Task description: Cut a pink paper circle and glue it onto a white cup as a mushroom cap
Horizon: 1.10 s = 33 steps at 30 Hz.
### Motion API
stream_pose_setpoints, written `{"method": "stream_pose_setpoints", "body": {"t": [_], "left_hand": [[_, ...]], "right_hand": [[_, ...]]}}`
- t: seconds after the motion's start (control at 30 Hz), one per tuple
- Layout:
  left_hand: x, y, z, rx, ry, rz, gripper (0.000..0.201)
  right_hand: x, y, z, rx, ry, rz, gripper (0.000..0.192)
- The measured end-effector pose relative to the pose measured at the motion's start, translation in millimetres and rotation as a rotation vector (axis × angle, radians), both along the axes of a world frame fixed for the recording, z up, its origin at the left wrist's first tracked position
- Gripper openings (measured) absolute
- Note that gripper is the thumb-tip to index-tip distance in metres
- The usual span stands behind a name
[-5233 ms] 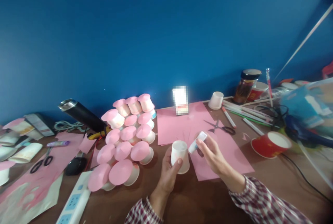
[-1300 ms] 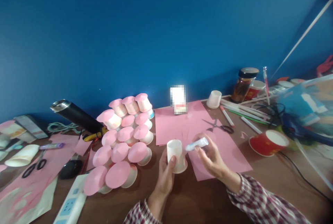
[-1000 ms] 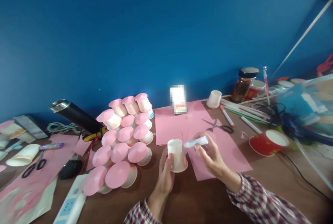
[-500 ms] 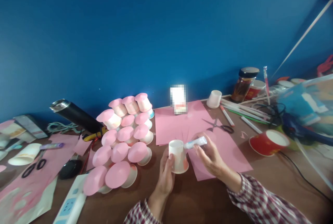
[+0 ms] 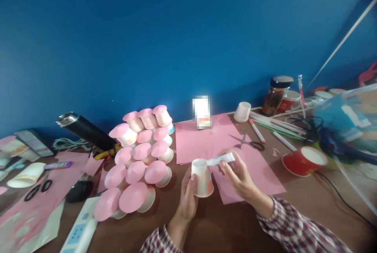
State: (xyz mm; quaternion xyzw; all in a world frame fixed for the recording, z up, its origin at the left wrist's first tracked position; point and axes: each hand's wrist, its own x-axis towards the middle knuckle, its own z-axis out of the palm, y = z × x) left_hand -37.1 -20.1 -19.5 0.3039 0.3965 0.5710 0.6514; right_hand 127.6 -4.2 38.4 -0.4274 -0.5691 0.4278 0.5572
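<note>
Left hand (image 5: 188, 194) holds paper cup (image 5: 202, 177); right hand (image 5: 240, 174) presses glue tube (image 5: 220, 159) to it

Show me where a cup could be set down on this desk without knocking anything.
Bare brown tabletop lies between the two plaid sleeves, and again right of the pink paper sheet, below the tipped red paper cup, bordered by a black cable. Crowded: the stack of pink-topped cups at left, and the pens and scissors at the back right.

Matt white paper cup (image 5: 202, 178), glossy plastic glue tube (image 5: 220, 160) — smooth matt pink paper sheet (image 5: 256, 174).
</note>
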Motion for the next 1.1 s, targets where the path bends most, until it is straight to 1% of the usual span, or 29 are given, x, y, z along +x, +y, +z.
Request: {"method": "stream_pose_setpoints", "body": {"t": [0.23, 0.4, 0.57, 0.73, 0.87, 1.0, 1.1], "left_hand": [[0, 0, 1.8, -0.006, 0.024, -0.055, 0.043], [1, -2, -1.4, -0.011, 0.022, -0.035, 0.042], [1, -3, -1.4, -0.062, 0.012, -0.018, 0.042], [2, -2, 5.2, -0.004, 0.039, -0.077, 0.039], [2, -1, 10.8, 0.053, 0.024, -0.071, 0.038], [1, -1, 8.2, 0.045, 0.038, -0.076, 0.041], [0, -1, 3.8, 0.035, 0.045, -0.053, 0.042]], "right_hand": [[4, 3, 0.3, 0.001, -0.048, 0.025, 0.007], [7, 4, -0.7, -0.020, -0.048, 0.044, 0.010], [9, 5, -0.1, -0.014, -0.057, 0.041, 0.010], [9, 4, 3.7, -0.001, -0.050, 0.054, 0.012], [7, 2, 6.0, 0.003, -0.032, 0.044, 0.015], [5, 2, 4.1, -0.040, 0.044, -0.013, 0.016], [3, 3, 1.7, -0.052, 0.084, -0.014, 0.016]]}}
